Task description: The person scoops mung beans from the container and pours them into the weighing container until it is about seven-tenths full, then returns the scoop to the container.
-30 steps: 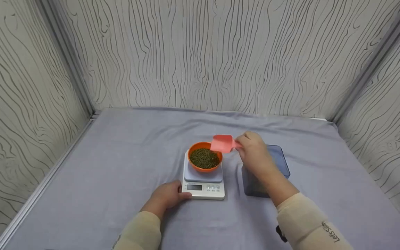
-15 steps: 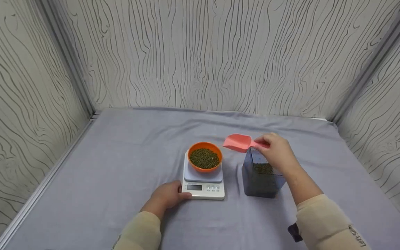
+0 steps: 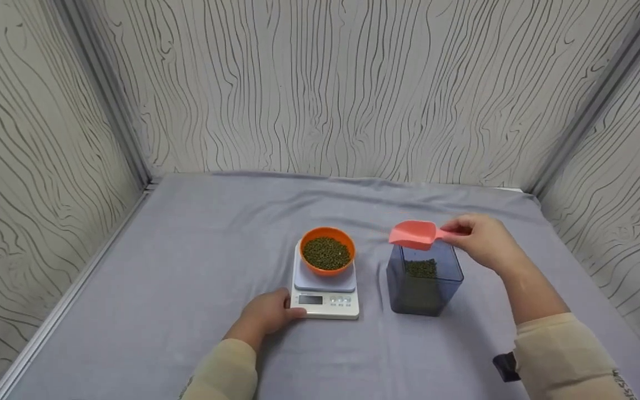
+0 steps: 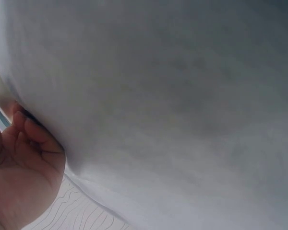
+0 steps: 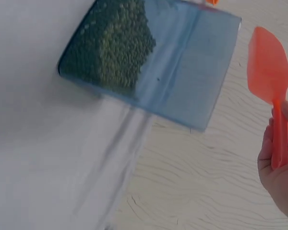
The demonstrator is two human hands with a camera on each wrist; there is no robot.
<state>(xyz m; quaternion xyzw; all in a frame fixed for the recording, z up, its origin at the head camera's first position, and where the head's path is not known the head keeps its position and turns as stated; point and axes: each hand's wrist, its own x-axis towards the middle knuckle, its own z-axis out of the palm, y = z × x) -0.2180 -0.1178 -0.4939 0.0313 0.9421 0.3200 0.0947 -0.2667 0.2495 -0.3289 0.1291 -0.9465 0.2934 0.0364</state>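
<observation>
My right hand (image 3: 486, 241) pinches the handle of a pink scoop (image 3: 413, 234), held above the back of a translucent blue container (image 3: 450, 265). No beans show in the part of the scoop's bowl I can see. Small green beans, apparently mung beans (image 5: 127, 45), partly fill the container. At the middle stands a white kitchen scale (image 3: 325, 305) bearing an orange bowl (image 3: 328, 273) with more green beans (image 3: 325, 253) in it. My left hand (image 3: 269, 312) holds the scale's front left corner, thumb at the front; in the left wrist view its fingers (image 4: 38, 136) are curled.
A grey-lilac cloth (image 3: 186, 250) with some creases covers the table. Panels (image 3: 320, 89) with a wavy wood-grain pattern close off the back and both sides. The container stands a short way right of the scale.
The right hand has carried the scoop rightward from over the orange bowl to above the container. My left hand, the scale and the bowl have stayed put.
</observation>
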